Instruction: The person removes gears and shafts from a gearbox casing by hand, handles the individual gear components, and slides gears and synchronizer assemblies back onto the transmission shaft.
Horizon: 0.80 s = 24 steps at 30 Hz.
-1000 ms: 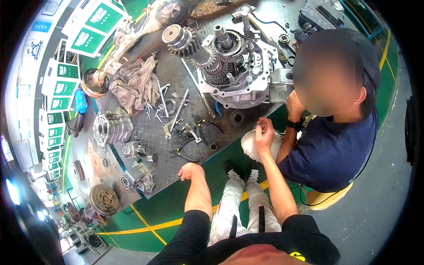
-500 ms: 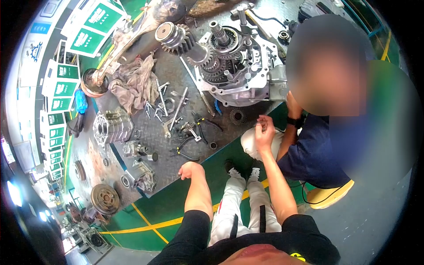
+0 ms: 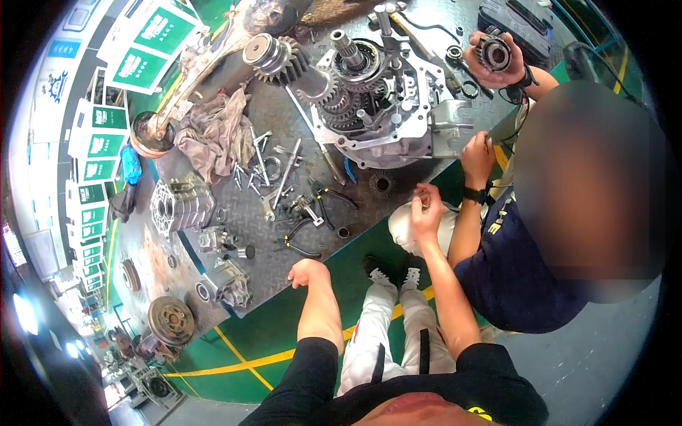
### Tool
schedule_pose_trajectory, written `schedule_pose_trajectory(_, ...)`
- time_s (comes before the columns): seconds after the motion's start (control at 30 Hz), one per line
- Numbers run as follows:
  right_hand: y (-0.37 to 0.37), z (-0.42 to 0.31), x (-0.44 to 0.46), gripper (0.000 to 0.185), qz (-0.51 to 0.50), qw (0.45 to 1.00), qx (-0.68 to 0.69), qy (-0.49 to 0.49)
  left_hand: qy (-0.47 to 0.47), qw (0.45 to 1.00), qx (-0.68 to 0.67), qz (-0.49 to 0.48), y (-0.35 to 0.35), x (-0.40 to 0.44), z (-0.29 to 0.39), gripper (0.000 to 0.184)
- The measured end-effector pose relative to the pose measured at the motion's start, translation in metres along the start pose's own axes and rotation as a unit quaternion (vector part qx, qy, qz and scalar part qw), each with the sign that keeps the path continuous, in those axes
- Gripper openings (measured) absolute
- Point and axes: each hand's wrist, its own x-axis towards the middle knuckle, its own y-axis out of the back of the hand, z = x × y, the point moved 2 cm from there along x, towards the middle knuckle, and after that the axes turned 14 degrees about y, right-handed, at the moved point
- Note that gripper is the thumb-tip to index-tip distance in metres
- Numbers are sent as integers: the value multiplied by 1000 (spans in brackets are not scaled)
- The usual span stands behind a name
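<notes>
My left hand (image 3: 308, 272) is at the table's front edge with its fingers curled in; I see nothing in it. Nearest to it lie pliers with black and yellow handles (image 3: 302, 250). My right hand (image 3: 427, 215) is held up past the edge, its fingers bent together, with no object visible in it. A small gear (image 3: 382, 184) lies on the table to its left. Beyond stands an opened gearbox (image 3: 383, 145) with gear shafts upright in its housing. On the right, a co-worker's raised hand (image 3: 483, 71) grips a toothed metal ring (image 3: 493, 54).
The co-worker (image 3: 518, 277) sits close to my right arm. Bolts and a grey rag (image 3: 217, 135) lie left of the gearbox. A ribbed metal housing (image 3: 182, 204) and a smaller casting (image 3: 229, 282) stand at the left. A black case (image 3: 515, 32) is at the back right.
The co-worker has shifted to the right and down, and one of that person's hands now shows at the back right with the toothed ring. My hands have hardly moved.
</notes>
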Motion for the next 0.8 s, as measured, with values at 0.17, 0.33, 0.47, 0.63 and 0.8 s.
schedule_pose_trajectory(0.17, -3, 3, -5, 29, 0, 1000, 17, -6, 0, 999, -13, 36, -15, 11, -1, 47)
schedule_pose_trajectory(0.33, -3, -2, -5, 30, -7, 1000, 9, -13, 22, 999, -25, 10, -2, 3, 2, 48)
schedule_pose_trajectory(0.47, -2, 8, -7, 28, 2, 1000, 13, 1, 24, 999, -20, -32, 6, -4, 2, 51)
schedule_pose_trajectory(0.63, -1, 2, -2, 27, 9, 1000, 18, -16, 37, 998, -43, -32, -1, 4, 0, 50)
schedule_pose_trajectory(0.8, -3, 1, 0, 26, 9, 1000, 1, 18, 8, 1000, -12, 6, -5, 7, -1, 45)
